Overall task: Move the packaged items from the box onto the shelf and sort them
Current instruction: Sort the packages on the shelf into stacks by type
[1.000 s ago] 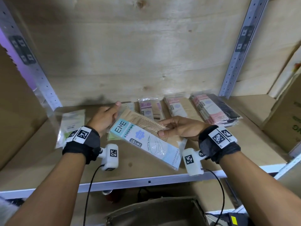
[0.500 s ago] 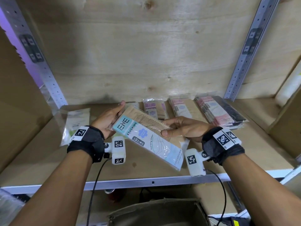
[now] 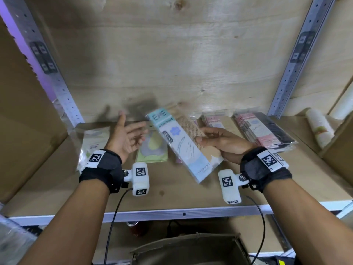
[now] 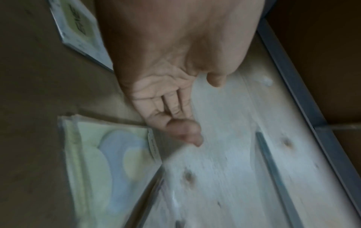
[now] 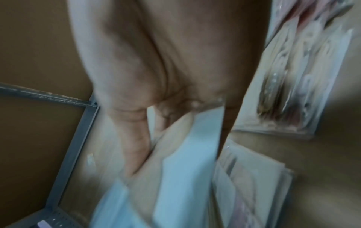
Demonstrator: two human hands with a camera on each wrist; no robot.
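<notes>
My right hand grips a long blue-and-beige stocking packet by its right edge and holds it tilted above the wooden shelf. The right wrist view shows the same packet blurred under the thumb and fingers. My left hand hovers to the packet's left, palm up with fingers spread, holding nothing; in the left wrist view that left hand is bare. A green-and-yellow packet lies flat on the shelf between my hands. The brown box sits below the shelf edge.
A clear bag with a green packet lies at the shelf's left. Pink packets and a pink-and-black stack lie at the back right. Metal uprights flank the bay. A roll of paper cups lies far right.
My left hand has let go of the stocking packet and drawn away to the left, opening. The right hand alone now holds the packet, turned more upright.
</notes>
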